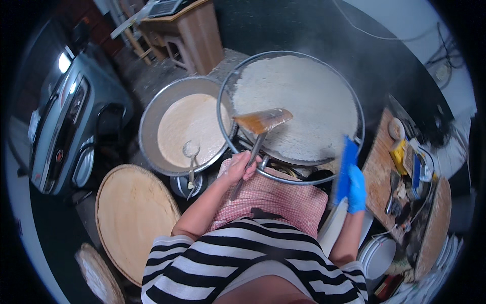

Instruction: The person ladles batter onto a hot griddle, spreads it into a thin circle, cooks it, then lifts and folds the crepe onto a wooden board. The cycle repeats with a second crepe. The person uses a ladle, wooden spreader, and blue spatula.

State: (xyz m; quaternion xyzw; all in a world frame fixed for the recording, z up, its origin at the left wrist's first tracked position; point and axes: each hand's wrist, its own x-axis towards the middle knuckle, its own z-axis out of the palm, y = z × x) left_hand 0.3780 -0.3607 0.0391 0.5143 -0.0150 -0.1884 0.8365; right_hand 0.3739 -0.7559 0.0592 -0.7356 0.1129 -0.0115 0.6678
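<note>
My bare left hand [242, 166] is closed round the handle of a wooden T-shaped spreader [263, 120]. Its wet, batter-smeared head hovers over the near left edge of a large round griddle [304, 101]. A thin pale sheet of batter covers most of the griddle, and a metal ring surrounds it. In a blue glove, my right hand [357, 188] grips a long blue scraper [346, 162], slightly blurred, at the griddle's right rim. Left of the griddle stands a big metal pot [148, 133] of pale batter [185, 124]. A ladle [191, 149] rests in it, handle over the near rim.
A wide round stack of pale flat sheets [134, 218] is at the left. To the right, a wooden board [377, 177] carries tools and small containers, with white buckets [379, 257] below. A grey-blue machine [76, 116] and a wooden desk [195, 40] stand farther off. Steam rises behind the griddle.
</note>
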